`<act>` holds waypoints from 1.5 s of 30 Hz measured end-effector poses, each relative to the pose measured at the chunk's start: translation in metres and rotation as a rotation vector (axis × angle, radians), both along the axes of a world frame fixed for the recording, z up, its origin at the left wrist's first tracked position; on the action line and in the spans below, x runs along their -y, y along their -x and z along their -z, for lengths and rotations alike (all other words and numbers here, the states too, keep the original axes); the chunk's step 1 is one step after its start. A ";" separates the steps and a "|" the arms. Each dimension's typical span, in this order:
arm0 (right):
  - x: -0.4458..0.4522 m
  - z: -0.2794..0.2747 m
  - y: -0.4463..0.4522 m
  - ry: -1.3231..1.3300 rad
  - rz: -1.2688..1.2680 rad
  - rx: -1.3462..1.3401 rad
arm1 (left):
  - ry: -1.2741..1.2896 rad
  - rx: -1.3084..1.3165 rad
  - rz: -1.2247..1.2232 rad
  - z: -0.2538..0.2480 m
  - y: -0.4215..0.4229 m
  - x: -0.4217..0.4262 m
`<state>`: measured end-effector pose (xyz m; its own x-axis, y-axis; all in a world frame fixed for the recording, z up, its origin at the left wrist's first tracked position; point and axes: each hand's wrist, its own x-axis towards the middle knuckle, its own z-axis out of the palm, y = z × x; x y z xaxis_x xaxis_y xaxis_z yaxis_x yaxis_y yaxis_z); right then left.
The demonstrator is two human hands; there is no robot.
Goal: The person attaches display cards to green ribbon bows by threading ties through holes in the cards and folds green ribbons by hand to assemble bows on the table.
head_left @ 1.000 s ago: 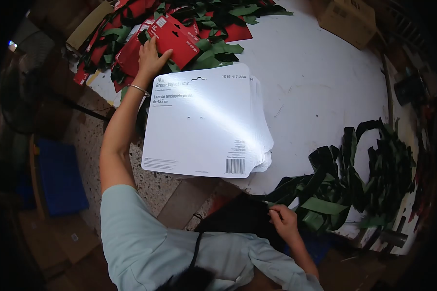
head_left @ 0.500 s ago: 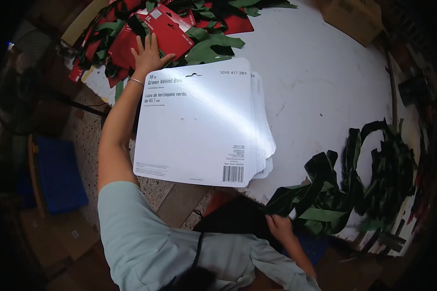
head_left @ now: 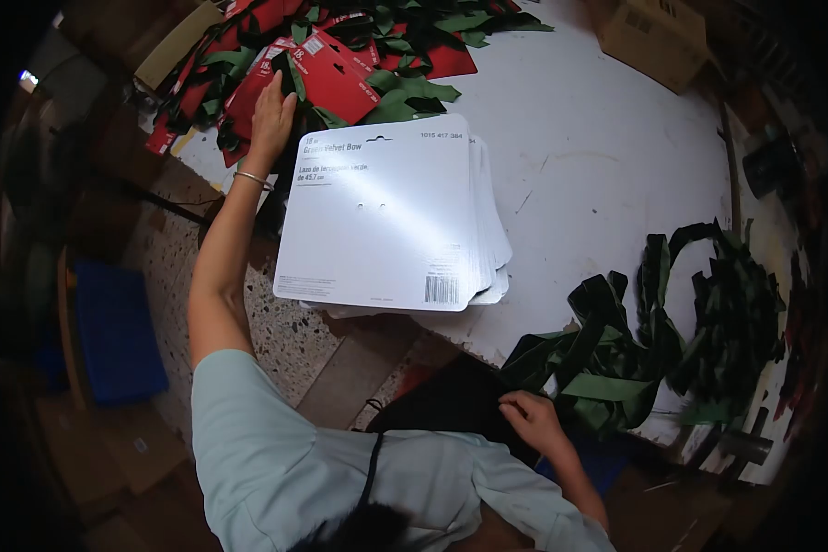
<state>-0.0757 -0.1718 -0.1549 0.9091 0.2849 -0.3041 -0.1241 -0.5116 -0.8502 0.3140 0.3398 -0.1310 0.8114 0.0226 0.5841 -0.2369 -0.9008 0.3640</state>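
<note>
My left hand point(head_left: 273, 115) is open, its fingers stretched and turned edge-on, at the near side of a pile of red cards point(head_left: 331, 85) with green bows. I cannot tell whether it presses on a card. Close to that wrist lies a stack of white cards point(head_left: 386, 235), printed "Green Velvet Bow", with a hang slot, two small holes and a barcode. My right hand point(head_left: 534, 421), fingers loosely bent and with nothing visible in them, is just below the dark green velvet bows point(head_left: 607, 359) at the table's near edge.
The white table point(head_left: 607, 175) has a worn, chipped near edge. A cardboard box point(head_left: 655, 41) stands at its far side. More green ribbon loops point(head_left: 731, 322) lie on the right. A blue container point(head_left: 120, 331) stands on the floor at left.
My left hand has turned from flat and spread to edge-on. My right hand has drawn slightly away from the ribbon tip. The top white card's near edge has shifted up in view.
</note>
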 end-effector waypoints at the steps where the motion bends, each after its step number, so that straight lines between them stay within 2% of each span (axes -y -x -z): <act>1: 0.001 0.000 0.001 0.007 -0.012 0.008 | -0.031 0.077 -0.023 0.002 0.006 -0.002; 5: 0.004 -0.007 0.005 -0.004 0.002 0.034 | -0.028 0.087 -0.145 0.009 0.033 -0.014; 7: 0.006 -0.013 0.007 0.013 0.016 0.109 | 0.182 0.085 -0.246 -0.006 0.060 -0.010; 9: 0.008 -0.025 0.010 0.052 0.046 0.251 | 0.394 0.225 -0.206 -0.031 0.099 0.009; 10: 0.010 -0.026 0.012 0.065 0.113 0.340 | 0.616 0.266 -0.175 -0.054 0.126 0.030; 11: 0.009 -0.027 0.011 0.134 0.194 0.520 | 0.734 0.321 -0.122 -0.076 0.154 0.052; 12: 0.011 -0.028 0.008 0.232 0.237 0.644 | 0.731 0.363 -0.099 -0.093 0.178 0.069; 13: 0.015 -0.027 0.001 0.300 0.254 0.774 | 0.909 0.444 0.086 -0.103 0.200 0.084; 15: 0.023 -0.030 -0.017 0.490 0.209 0.829 | 1.070 0.387 0.449 -0.123 0.247 0.131; 16: 0.028 -0.023 -0.023 0.602 0.196 0.722 | 1.199 0.307 0.758 -0.124 0.271 0.156; 17: 0.036 -0.001 -0.028 0.615 0.190 0.663 | 1.239 0.179 1.044 -0.130 0.289 0.193; 18: 0.038 0.010 -0.035 0.766 0.144 0.678 | 1.187 0.103 1.132 -0.132 0.306 0.226; 19: 0.039 0.014 -0.040 0.748 0.152 0.688 | 1.256 -0.022 1.229 -0.137 0.322 0.263; 20: 0.041 0.019 -0.048 0.748 0.143 0.704 | 1.274 -0.355 1.414 -0.155 0.331 0.292; 25: 0.043 0.021 -0.063 0.791 0.153 0.739 | 1.292 -0.322 1.353 -0.166 0.354 0.294; 27: 0.043 0.025 -0.061 0.784 0.171 0.749 | 1.270 -0.260 1.317 -0.160 0.360 0.344; 31: 0.042 0.020 -0.061 0.743 0.173 0.743 | 1.309 -0.227 1.295 -0.173 0.365 0.334; 35: 0.045 0.018 -0.056 0.669 0.162 0.727 | 1.407 -0.247 1.304 -0.163 0.379 0.365; 41: 0.074 -0.020 -0.037 0.364 0.312 0.842 | 1.591 -0.219 1.361 -0.155 0.368 0.397; 45: 0.102 -0.024 -0.029 0.397 0.411 0.862 | 1.715 -0.196 1.361 -0.152 0.370 0.406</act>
